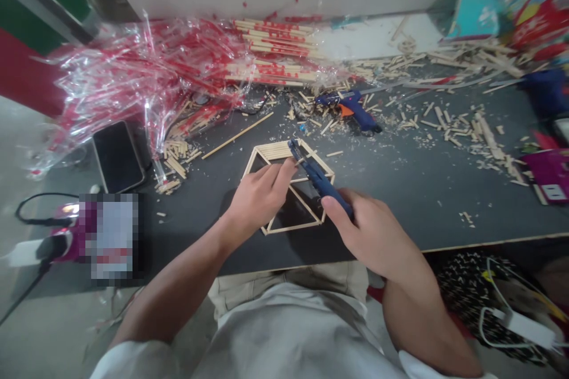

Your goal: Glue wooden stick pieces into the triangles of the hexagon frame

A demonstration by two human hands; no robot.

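Observation:
A polygonal frame of glued wooden sticks (296,227) lies on the dark table in front of me, crossed by inner sticks and filled with a row of sticks along its far side. My right hand (377,237) is wrapped round the handles of blue pliers (317,176), whose jaws point away from me over the frame. Just left of the jaws, my left hand (262,192) pinches a short wooden stick (300,161) that reaches toward the tool. Whether the jaws touch the stick I cannot tell.
Beyond the frame lies a blue glue gun (351,108) with an orange trigger. Wrapped chopsticks (275,71) and crumpled plastic wrappers (169,65) pile up at the back left. A phone (118,157) rests at left; cut stick pieces (448,124) litter the right. One long stick (237,135) lies loose.

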